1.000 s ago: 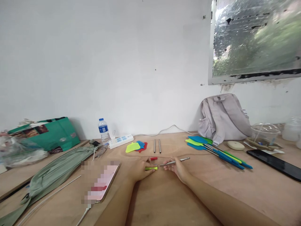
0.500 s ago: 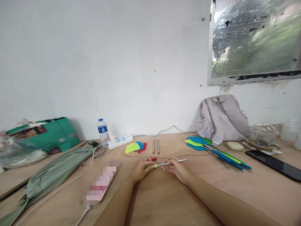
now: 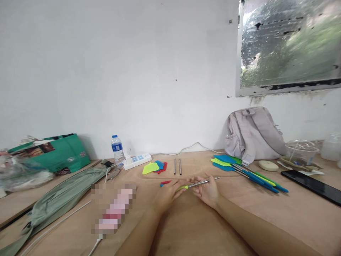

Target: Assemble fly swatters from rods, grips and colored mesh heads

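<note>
Left hand (image 3: 167, 194) is closed on a yellow-green handle (image 3: 183, 187), fingers pinching near its right end, while the right hand (image 3: 209, 192) is wrapped loosely around a metal rod (image 3: 198, 184). Handle and rod meet on the near side of the two loose tubes (image 3: 180, 166), the rod running off to the right of them with its free end tilted slightly up. Whether the rod sits inside the handle or only touches it is too small to tell. Nearer than the tubes and to their left lies a red handle (image 3: 165, 182) with a bit of blue beside it. Flat plastic pieces (image 3: 150, 168) overlap to the left of the tubes; a bundle of flat-headed sticks (image 3: 252, 176) lies well to their right.

For a sound fit, the rod should stay in one line with the handle, eased in with small twists rather than one hard shove. Gripping the rod closer to the joint would likely curb wobble; pushed at a slant, it could slip off
</note>
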The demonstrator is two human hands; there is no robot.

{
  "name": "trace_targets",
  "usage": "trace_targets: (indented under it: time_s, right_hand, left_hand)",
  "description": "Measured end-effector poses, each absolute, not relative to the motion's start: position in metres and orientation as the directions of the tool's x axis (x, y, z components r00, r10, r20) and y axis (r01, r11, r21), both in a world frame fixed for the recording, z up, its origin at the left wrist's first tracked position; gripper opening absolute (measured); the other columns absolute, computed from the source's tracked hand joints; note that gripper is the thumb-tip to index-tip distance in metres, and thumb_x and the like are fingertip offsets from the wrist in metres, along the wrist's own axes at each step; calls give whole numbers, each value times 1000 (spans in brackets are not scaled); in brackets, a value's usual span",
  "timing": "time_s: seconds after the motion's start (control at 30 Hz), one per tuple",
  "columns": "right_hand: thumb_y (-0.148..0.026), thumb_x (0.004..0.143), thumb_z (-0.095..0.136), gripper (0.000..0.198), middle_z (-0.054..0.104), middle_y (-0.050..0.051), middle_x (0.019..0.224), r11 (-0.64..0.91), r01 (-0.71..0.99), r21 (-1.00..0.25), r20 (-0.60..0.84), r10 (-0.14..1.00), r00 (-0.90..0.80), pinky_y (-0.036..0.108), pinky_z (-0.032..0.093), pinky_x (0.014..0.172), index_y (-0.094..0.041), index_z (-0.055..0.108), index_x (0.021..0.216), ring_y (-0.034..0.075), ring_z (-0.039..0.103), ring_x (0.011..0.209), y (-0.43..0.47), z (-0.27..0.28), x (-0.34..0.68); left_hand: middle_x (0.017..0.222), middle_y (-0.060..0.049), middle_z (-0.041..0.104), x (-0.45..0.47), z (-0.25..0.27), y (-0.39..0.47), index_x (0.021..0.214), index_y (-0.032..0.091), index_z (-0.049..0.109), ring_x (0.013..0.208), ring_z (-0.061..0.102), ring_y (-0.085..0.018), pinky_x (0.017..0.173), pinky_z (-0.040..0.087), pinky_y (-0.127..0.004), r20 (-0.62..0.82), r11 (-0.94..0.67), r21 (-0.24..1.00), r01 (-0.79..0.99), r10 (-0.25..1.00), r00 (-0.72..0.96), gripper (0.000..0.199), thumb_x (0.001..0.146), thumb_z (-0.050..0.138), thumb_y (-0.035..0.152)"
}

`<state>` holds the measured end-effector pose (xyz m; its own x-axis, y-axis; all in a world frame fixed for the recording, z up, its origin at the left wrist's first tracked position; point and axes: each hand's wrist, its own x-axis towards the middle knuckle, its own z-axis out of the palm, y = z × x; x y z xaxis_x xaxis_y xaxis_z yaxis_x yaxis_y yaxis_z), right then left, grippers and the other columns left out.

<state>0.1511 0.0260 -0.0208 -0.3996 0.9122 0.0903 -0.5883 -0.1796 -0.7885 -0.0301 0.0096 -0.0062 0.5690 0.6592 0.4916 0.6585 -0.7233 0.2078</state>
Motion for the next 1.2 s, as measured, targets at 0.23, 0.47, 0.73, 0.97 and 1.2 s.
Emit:
trace_targets:
  time_s: [0.23, 0.47, 0.73, 0.97, 1.2]
  right_hand:
    - [-45, 58, 39, 26, 47, -6, 55, -15, -518, -855, 143, 954, -263, 17, 12, 36, -23, 37, 71, 6, 29, 36, 15, -24, 129]
    - [-48, 61, 37, 26, 39, -9, 41, -33, -400, -916, 73, 966, -249, 17, 10, 32, -23, 39, 69, 6, 25, 29, 7, -28, 123]
    - [-39, 67, 36, 18, 43, -6, 48, -174, -523, -835, -30, 962, -273, 19, 11, 37, -21, 40, 68, 5, 24, 31, 3, -26, 115]
    - [-33, 70, 36, 15, 45, -4, 51, -178, -669, -722, -53, 978, -203, 21, 14, 35, -21, 44, 73, 6, 25, 30, 32, -30, 139]
    - [-21, 59, 54, 16, 40, -9, 51, -85, -683, -726, -28, 995, -94, 19, 19, 35, -21, 40, 67, 3, 24, 33, 50, -34, 160]
  left_hand:
    - [91, -4, 61, -2, -3, -8, 104, 23, 51, 84, 57, -16, 73, 47, -27, 642, -752, 242, 614, 598, 479, 22, 85, 42, 29]
    - [78, -3, 60, -3, 3, -18, 97, 21, 54, 73, 57, -14, 67, 45, -25, 646, -763, 259, 592, 593, 481, 19, 85, 42, 28]
    - [87, -6, 53, -24, -2, 2, 86, 20, 52, 82, 53, -17, 74, 45, -29, 736, -722, 271, 636, 582, 347, 15, 80, 48, 33]
    - [110, -13, 41, -83, -22, 49, 106, 15, 43, 106, 44, -21, 92, 37, -37, 738, -215, 461, 861, 632, -237, 29, 83, 27, 13]
    - [132, -13, 38, -106, -29, 92, 117, 17, 47, 120, 33, -31, 99, 24, -45, 495, 12, 291, 957, 854, -161, 44, 73, 46, 16]
